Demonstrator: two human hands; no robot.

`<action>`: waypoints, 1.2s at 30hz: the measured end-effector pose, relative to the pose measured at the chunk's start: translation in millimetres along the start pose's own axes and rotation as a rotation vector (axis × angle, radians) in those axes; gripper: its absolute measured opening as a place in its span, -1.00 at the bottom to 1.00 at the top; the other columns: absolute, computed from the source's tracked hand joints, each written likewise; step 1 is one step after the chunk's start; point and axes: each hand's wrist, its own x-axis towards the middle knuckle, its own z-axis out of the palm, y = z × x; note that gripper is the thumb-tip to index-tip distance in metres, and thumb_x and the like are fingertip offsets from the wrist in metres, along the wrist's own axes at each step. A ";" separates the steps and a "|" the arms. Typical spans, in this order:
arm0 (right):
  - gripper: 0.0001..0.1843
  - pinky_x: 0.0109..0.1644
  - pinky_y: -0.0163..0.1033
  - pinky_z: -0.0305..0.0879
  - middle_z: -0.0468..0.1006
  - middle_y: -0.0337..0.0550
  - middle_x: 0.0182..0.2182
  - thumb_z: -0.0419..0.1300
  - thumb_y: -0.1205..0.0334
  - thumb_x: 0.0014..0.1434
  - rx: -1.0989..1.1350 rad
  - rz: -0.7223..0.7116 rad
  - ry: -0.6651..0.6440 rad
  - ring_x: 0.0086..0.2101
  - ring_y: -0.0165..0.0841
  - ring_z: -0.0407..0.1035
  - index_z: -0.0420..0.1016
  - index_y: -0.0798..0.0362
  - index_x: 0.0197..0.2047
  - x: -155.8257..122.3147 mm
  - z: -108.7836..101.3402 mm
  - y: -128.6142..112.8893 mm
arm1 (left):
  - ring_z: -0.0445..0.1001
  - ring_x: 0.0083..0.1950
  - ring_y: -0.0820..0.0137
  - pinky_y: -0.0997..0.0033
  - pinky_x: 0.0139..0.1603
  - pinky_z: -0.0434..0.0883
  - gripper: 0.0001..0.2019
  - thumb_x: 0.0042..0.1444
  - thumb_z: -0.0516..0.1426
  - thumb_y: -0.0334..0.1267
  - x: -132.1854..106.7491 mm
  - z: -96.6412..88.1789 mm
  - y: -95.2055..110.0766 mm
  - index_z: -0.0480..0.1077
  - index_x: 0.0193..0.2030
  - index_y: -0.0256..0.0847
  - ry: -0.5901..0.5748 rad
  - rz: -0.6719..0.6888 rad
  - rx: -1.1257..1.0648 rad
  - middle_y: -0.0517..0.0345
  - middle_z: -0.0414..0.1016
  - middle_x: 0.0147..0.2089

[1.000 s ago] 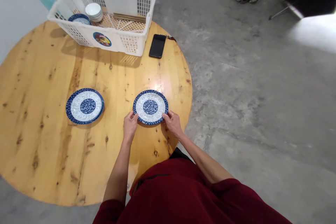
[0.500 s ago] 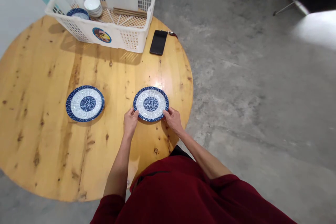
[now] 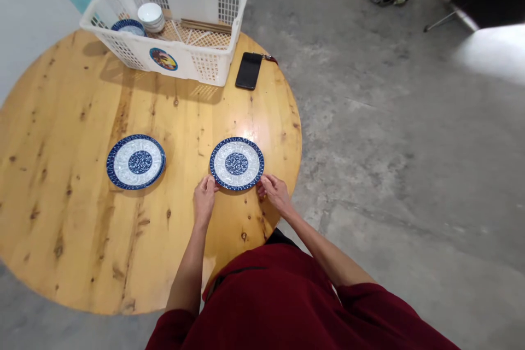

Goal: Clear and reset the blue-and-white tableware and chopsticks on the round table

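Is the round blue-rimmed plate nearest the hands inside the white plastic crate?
No, the round blue-rimmed plate lies on the wooden table, outside the white plastic crate.

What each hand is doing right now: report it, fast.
Left hand: at the near left edge of the right plate; grip can't be told.
Right hand: loosely open beside that plate's near right edge; contact can't be told.

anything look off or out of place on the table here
Only slightly: the left plate shows a second edge along its lower right, as if two were stacked off-centre. The right plate looks fine, and no spill or breakage shows on the wooden table.
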 end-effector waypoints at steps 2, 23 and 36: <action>-0.45 -0.42 -0.21 0.43 0.58 -0.14 -0.43 0.15 -0.31 0.14 0.034 0.036 0.001 -0.50 -0.31 0.45 0.50 0.04 -0.17 -9.0 -5.0 5.2 | 0.61 -0.18 0.32 0.33 -0.06 0.56 -0.62 0.28 0.07 0.06 -8.7 -5.9 -7.7 0.53 -0.08 -0.19 0.003 -0.001 -0.015 0.05 0.61 -0.20; -0.49 -0.45 -0.27 0.42 0.56 -0.20 -0.43 0.22 -0.19 0.08 0.100 0.079 0.106 -0.51 -0.38 0.44 0.47 0.05 -0.08 -54.9 16.0 22.1 | 0.61 -0.47 0.34 0.54 -0.52 0.47 -0.58 0.12 0.23 0.15 -2.2 20.2 -3.2 0.39 -0.42 -0.21 -0.090 -0.146 -0.004 0.11 0.53 -0.51; -0.58 -0.50 -0.34 0.36 0.55 -0.24 -0.42 0.20 -0.17 0.15 0.155 -0.034 0.074 -0.54 -0.42 0.43 0.45 0.03 -0.17 -31.9 42.1 8.0 | 0.63 -0.43 0.34 0.54 -0.46 0.50 -0.57 0.09 0.26 0.15 -0.6 20.7 -5.7 0.45 -0.38 -0.25 -0.125 -0.118 -0.100 0.10 0.55 -0.44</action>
